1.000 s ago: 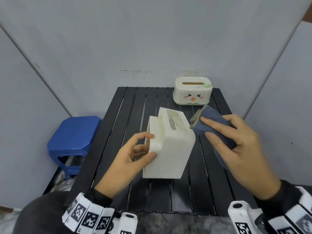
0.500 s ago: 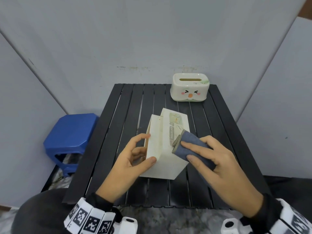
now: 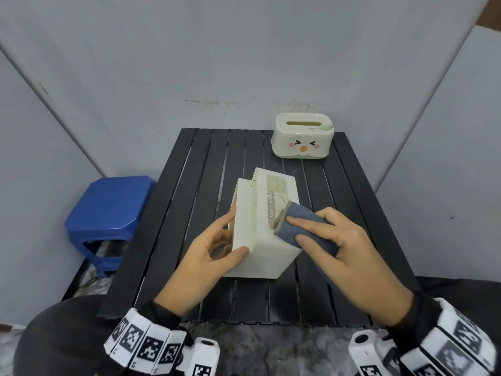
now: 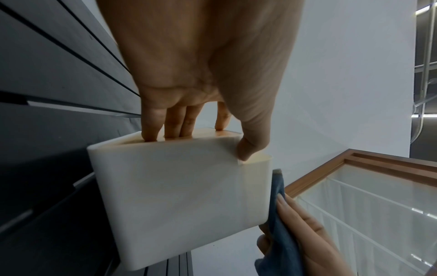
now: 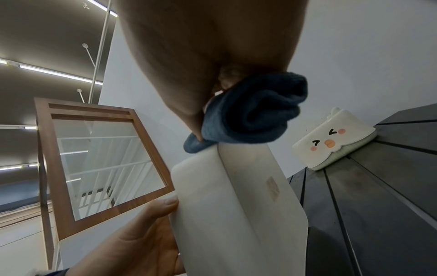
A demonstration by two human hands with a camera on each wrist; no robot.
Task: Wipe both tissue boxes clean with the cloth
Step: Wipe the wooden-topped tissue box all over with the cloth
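A plain cream tissue box (image 3: 267, 256) is tilted up on one edge at the middle of the black slatted table (image 3: 206, 164). My left hand (image 3: 225, 237) grips its left end, thumb (image 4: 250, 149) on the near face and fingers (image 4: 175, 121) on the end panel. My right hand (image 3: 303, 230) holds a folded blue cloth (image 3: 301, 215) and presses it on the box's printed upper face, near the right edge. The cloth (image 5: 250, 112) is bunched under the palm in the right wrist view. A second cream tissue box with a cartoon face (image 3: 302, 139) stands upright at the table's far right.
A blue plastic stool (image 3: 108, 207) stands on the floor left of the table. Grey wall panels close in behind and on both sides. A wood-framed glass panel (image 5: 99, 168) shows in the wrist views.
My right hand brought the cloth from the box's far right corner onto its printed upper face and toward me. The left hand kept its grip on the box.
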